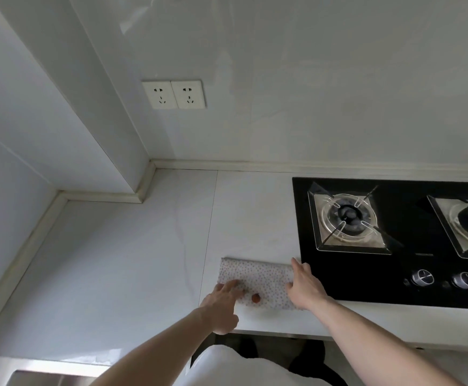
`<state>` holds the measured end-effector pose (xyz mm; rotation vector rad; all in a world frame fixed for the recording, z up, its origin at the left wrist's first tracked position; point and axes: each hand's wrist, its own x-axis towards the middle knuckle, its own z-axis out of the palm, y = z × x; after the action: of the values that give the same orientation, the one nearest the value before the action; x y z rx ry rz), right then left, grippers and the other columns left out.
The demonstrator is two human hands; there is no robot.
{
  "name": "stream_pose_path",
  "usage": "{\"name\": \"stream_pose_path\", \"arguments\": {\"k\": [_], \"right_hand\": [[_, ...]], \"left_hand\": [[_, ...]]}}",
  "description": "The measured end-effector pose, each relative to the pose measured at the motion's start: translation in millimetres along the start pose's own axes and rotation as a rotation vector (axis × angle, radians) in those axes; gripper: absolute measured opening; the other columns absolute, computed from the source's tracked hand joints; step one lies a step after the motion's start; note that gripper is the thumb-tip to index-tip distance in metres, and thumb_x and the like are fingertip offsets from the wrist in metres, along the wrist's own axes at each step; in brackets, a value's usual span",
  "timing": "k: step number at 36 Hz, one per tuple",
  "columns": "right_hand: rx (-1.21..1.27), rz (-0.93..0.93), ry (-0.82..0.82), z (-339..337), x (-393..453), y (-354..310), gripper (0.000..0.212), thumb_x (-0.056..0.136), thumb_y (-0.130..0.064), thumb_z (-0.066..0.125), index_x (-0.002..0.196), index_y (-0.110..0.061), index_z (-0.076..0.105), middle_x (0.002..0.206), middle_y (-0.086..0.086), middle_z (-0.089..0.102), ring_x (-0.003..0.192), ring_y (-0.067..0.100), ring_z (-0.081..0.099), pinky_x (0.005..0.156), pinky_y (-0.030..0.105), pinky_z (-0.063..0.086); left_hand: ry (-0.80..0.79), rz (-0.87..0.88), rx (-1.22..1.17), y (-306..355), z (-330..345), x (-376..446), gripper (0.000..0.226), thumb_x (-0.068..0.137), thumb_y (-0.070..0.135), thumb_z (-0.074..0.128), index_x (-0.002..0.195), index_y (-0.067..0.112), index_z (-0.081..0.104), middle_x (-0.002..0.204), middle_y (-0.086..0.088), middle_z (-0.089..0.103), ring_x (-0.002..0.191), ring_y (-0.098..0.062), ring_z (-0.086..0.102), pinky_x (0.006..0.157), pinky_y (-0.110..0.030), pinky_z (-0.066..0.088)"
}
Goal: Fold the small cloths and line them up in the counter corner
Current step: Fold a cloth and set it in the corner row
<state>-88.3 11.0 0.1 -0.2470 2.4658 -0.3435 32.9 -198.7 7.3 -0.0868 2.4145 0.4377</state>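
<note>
Room: pale kitchen, glossy wall panels, a double socket (173,94) above the corner where the worktop (110,263) meets the walls.
Cloth: one small dotted cloth (260,280) lies folded into a long band near the front edge of the worktop, just left of the black hob (394,246); the corner is well apart from it, up and to the left.
Left hand: left hand (223,302) rests on the near-left part of the cloth, fingers fairly straight and pressing down; nothing pinched that I can see.
Right hand: right hand (305,288) sits at the cloth's right end, thumb on top and fingers seemingly curled round the edge, likely gripping it.
Spot: a small reddish mark (255,297) shows on the cloth; what it is, cannot tell.
Risk, fold: if the right end is lifted over while the left hand presses off-centre, layers may skew and the edges will not meet.
Risk, edge: cloth lies close to the front lip; a drag toward the body could pull it off.
Risk, hob: right hand works right beside the hob; a wide sweep could carry the cloth onto it or knock the knobs (444,278).
Risk, placing: sliding it all the way to the corner could undo the fold; lifting seems safer.
</note>
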Motion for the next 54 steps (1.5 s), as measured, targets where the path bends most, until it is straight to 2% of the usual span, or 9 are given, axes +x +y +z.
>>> {"name": "stream_pose_path", "arguments": {"k": [4, 7, 10, 17, 28, 34, 40, 43, 54], "right_hand": [[0.008, 0.043, 0.000, -2.0, 1.4, 0.2, 0.046, 0.100, -0.033, 0.056, 0.141, -0.016, 0.044, 0.132, 0.007, 0.043, 0.080, 0.017, 0.054, 0.055, 0.020, 0.039], [0.077, 0.039, -0.023, -2.5, -0.2, 4.1, 0.038, 0.098, -0.032, 0.058, 0.131, -0.015, 0.055, 0.127, 0.005, 0.049, 0.084, 0.015, 0.052, 0.059, 0.019, 0.041], [0.253, 0.046, -0.048, -3.7, -5.0, 7.2, 0.036, 0.097, -0.026, 0.055, 0.131, -0.013, 0.054, 0.127, 0.004, 0.059, 0.099, 0.014, 0.058, 0.082, 0.028, 0.052], [0.576, 0.078, 0.001, -8.9, -20.6, 11.4, 0.007, 0.094, -0.019, 0.055, 0.089, -0.022, 0.052, 0.087, -0.001, 0.056, 0.071, 0.011, 0.053, 0.056, 0.021, 0.043], [0.692, 0.054, 0.084, -6.8, -29.1, -14.5, 0.013, 0.095, -0.024, 0.064, 0.105, -0.021, 0.058, 0.099, -0.002, 0.066, 0.088, 0.014, 0.066, 0.068, 0.026, 0.055], [0.606, -0.027, 0.033, -2.2, -26.6, -47.2, 0.009, 0.095, -0.026, 0.062, 0.095, -0.018, 0.058, 0.090, 0.004, 0.066, 0.079, 0.015, 0.064, 0.068, 0.027, 0.050], [0.606, -0.065, -0.025, 10.4, -19.2, -76.2, 0.006, 0.095, -0.026, 0.061, 0.097, -0.020, 0.059, 0.090, 0.001, 0.068, 0.081, 0.019, 0.069, 0.072, 0.032, 0.057], [0.606, -0.086, -0.063, 19.0, -14.1, -87.8, 0.012, 0.096, -0.025, 0.061, 0.105, -0.017, 0.060, 0.094, 0.001, 0.068, 0.083, 0.019, 0.070, 0.080, 0.039, 0.061], [0.649, -0.010, -0.152, 26.5, -14.2, -63.8, 0.021, 0.094, -0.018, 0.061, 0.114, -0.020, 0.060, 0.111, 0.003, 0.065, 0.067, 0.014, 0.068, 0.054, 0.026, 0.054]], "left_hand": [[-0.015, -0.006, -0.003, -1.8, -0.7, -2.3, 0.070, 0.094, 0.023, 0.055, 0.158, 0.031, 0.027, 0.168, 0.011, 0.005, 0.153, -0.025, 0.013, 0.121, -0.044, 0.031], [-0.001, -0.010, -0.018, -4.3, 0.6, -2.7, 0.067, 0.094, 0.023, 0.055, 0.156, 0.032, 0.031, 0.168, 0.011, 0.008, 0.151, -0.024, 0.017, 0.119, -0.042, 0.034], [0.009, -0.004, -0.032, -6.1, 2.7, -2.6, 0.066, 0.094, 0.023, 0.054, 0.155, 0.033, 0.033, 0.167, 0.011, 0.010, 0.150, -0.023, 0.019, 0.118, -0.041, 0.035], [0.027, 0.011, -0.057, -6.3, 3.8, -0.3, 0.064, 0.093, 0.024, 0.053, 0.154, 0.032, 0.036, 0.167, 0.008, 0.015, 0.149, -0.024, 0.020, 0.120, -0.039, 0.031], [0.036, 0.061, -0.179, 4.5, 8.1, 6.3, 0.063, 0.089, 0.020, 0.053, 0.151, 0.032, 0.043, 0.166, 0.011, 0.022, 0.148, -0.023, 0.025, 0.121, -0.035, 0.028], [0.253, 0.006, -0.446, -12.0, 15.9, 3.1, 0.044, 0.081, 0.010, 0.053, 0.116, 0.030, 0.070, 0.139, 0.012, 0.056, 0.130, -0.009, 0.051, 0.107, -0.018, 0.040], [0.424, -0.091, -0.579, -33.2, 19.9, -8.0, 0.041, 0.079, 0.004, 0.050, 0.096, 0.038, 0.066, 0.114, 0.014, 0.058, 0.111, -0.008, 0.056, 0.097, -0.023, 0.047], [0.447, -0.124, -0.594, -42.0, 18.8, -10.4, 0.043, 0.078, 0.003, 0.050, 0.094, 0.039, 0.065, 0.115, 0.013, 0.058, 0.110, -0.009, 0.057, 0.096, -0.024, 0.047], [0.432, -0.157, -0.537, -39.8, -5.4, 15.6, 0.035, 0.089, 0.012, 0.055, 0.120, 0.024, 0.065, 0.127, 0.005, 0.056, 0.118, -0.016, 0.057, 0.097, -0.024, 0.046]]}}
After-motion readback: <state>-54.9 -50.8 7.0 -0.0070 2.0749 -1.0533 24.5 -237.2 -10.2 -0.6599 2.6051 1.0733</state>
